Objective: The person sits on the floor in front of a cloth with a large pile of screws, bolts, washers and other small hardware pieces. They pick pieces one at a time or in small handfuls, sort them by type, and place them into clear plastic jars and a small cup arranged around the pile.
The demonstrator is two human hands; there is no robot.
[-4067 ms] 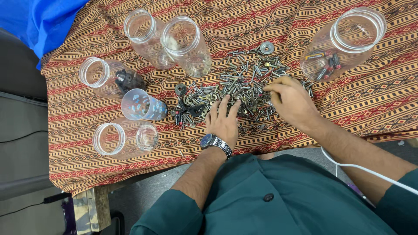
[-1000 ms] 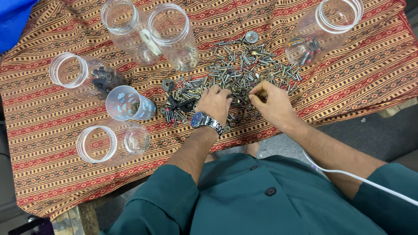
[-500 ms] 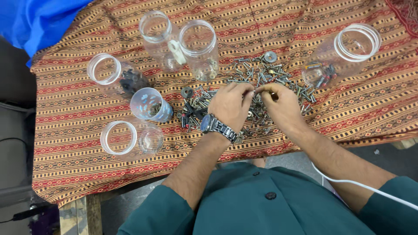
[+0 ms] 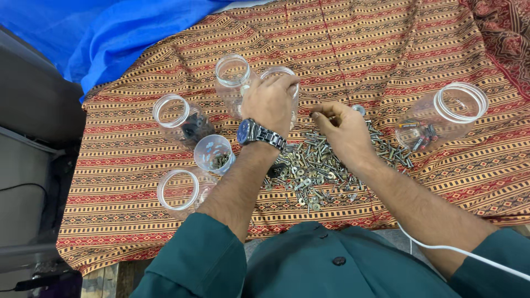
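**Hands over loose hardware, six clear jars**

Left hand (image 4: 269, 99): fingers curled down over the mouth of a clear plastic jar (image 4: 291, 108) at 12 o'clock of the pile; whether it holds anything cannot be told. Steel-link watch (image 4: 253, 133) on the wrist.

Right hand (image 4: 343, 128): thumb and forefinger pinched on a small piece, too small to tell what, at the pile's 1 o'clock edge; other fingers folded.

Pile (image 4: 312, 168): screws, bolts, washers and nuts, grey and brassy metal, spread loose between the forearms.

Second jar (image 4: 232, 77): round, ribbed neck, touching the first at its 9 o'clock.

Jar with dark parts (image 4: 179, 118): lying tilted, 9 o'clock of the left wrist.

Cup (image 4: 214, 153): small, translucent, bits inside, just beside the left forearm.

Lower jar (image 4: 179, 190): 7 o'clock of the cup.

Far jar (image 4: 447, 116): on its side at 3 o'clock, holding red and black cylinders.

Cloth (image 4: 138, 182): woven, striped orange, red and black.

Blue sheet (image 4: 110, 27): smooth, 11 o'clock.
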